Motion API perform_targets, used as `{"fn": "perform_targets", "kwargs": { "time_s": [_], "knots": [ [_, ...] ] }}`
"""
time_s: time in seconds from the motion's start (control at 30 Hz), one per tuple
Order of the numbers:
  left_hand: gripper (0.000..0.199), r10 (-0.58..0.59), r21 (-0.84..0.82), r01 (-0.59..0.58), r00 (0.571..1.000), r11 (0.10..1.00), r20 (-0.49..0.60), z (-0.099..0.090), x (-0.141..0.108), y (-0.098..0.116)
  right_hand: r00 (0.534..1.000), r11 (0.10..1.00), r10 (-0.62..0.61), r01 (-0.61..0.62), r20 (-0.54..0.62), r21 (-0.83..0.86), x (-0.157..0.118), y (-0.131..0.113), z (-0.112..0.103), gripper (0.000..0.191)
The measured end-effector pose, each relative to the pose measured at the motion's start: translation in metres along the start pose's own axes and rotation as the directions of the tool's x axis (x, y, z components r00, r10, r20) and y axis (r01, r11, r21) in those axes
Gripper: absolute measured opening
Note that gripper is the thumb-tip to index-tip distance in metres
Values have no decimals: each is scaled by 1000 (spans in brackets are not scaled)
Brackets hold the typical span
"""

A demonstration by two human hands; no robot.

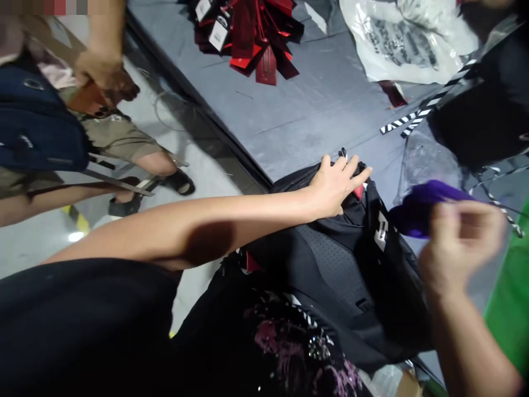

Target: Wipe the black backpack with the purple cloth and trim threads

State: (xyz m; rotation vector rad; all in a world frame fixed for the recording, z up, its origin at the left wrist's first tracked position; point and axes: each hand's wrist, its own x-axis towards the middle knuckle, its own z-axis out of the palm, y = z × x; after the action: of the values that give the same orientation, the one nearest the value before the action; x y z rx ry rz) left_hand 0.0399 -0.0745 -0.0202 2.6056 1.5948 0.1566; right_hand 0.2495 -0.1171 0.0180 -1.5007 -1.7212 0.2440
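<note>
A black backpack (339, 264) with a grey perforated panel lies at the table's near edge, partly against my body. My left hand (336, 184) rests on its top end, fingers spread, beside a small red tag. To the right of the bag, my right hand (458, 242) is raised with its fingers curled in a pinch, blurred by motion. A purple thing (430, 204), also blurred, shows right at its fingertips and seems to be held there. Under the purple thing lies a clear plastic bag (427, 160).
Red tags (264, 38) are heaped on the grey table (314, 105). A white plastic bag (405, 44), striped straps (442, 99) and a black item (483, 121) lie farther right. At the left sits another person (132, 138) with a navy bag (41, 121).
</note>
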Motion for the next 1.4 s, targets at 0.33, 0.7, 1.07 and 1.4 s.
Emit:
{"fn": "perform_targets", "kwargs": {
  "time_s": [0.33, 0.7, 1.07, 1.4],
  "knots": [
    [93, 45, 17, -47, 992, 999, 114, -13, 4, -17, 301, 597, -530, 796, 792, 97, 5, -2, 37, 24],
    [87, 79, -53, -72, 988, 996, 130, -10, 8, -20, 251, 493, -483, 870, 839, 23, 4, -3, 47, 31],
    [78, 49, -147, -20, 980, 989, 194, -9, 12, -20, 256, 519, -468, 855, 846, 28, 5, -5, 51, 34],
    [72, 37, -105, -18, 981, 994, 188, -9, 11, -20, 210, 513, -387, 858, 898, 21, 9, -6, 52, 38]
  ]
}}
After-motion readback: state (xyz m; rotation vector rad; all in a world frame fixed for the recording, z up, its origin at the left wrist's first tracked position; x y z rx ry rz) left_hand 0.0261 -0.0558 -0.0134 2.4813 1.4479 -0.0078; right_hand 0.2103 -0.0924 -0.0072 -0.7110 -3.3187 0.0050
